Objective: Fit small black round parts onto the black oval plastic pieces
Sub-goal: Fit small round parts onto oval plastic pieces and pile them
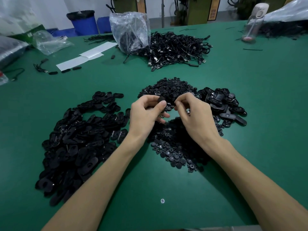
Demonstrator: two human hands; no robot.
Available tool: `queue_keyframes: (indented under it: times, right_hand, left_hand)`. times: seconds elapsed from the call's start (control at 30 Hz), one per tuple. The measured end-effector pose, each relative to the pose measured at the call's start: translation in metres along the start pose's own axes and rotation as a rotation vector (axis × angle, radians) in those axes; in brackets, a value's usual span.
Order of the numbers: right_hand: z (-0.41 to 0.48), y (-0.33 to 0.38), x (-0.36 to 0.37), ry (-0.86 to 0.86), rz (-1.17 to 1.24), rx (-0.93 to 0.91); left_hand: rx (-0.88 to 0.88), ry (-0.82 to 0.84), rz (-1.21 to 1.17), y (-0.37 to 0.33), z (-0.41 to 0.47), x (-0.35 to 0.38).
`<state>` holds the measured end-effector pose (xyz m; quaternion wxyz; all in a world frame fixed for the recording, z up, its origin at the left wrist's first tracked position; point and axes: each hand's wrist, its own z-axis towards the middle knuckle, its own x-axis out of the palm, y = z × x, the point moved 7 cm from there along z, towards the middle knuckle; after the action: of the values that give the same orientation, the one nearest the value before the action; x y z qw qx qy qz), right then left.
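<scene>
Green table top (pixel 250 80) fills near and middle ground, running to far edge. White wall (pixel 55 7) at far left. Blue bin (pixel 83 22) with black liner just behind table, far left. Pale grey floor (pixel 166 20) beyond. Olive-green cabinets (pixel 196 9) along far side. Thin metal pole (pixel 162 12) upright between them. Even, diffuse light.

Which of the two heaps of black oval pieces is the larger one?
The heap at the left. It spreads much wider than the small heap at the right, which lies beyond the right hand.
</scene>
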<state>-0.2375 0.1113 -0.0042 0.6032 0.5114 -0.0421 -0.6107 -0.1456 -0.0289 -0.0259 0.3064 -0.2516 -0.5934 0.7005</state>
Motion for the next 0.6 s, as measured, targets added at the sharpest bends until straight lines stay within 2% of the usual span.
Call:
queue_keyframes:
  times: [0.1,0.33,0.6]
  right_hand:
    - [-0.0008,-0.0017,0.0019,0.011,0.07,0.026]
    - [-0.001,0.0031,0.0073,0.065,0.074,0.009]
    - [-0.0017,0.0057,0.0042,0.04,0.118,0.037]
  left_hand:
    - [0.06,-0.01,0.052,-0.0011,0.001,0.0]
    - [0.049,-0.031,0.041,0.0021,0.0035,-0.0057]
    - [0.041,-0.024,0.037,0.002,0.0031,-0.0034]
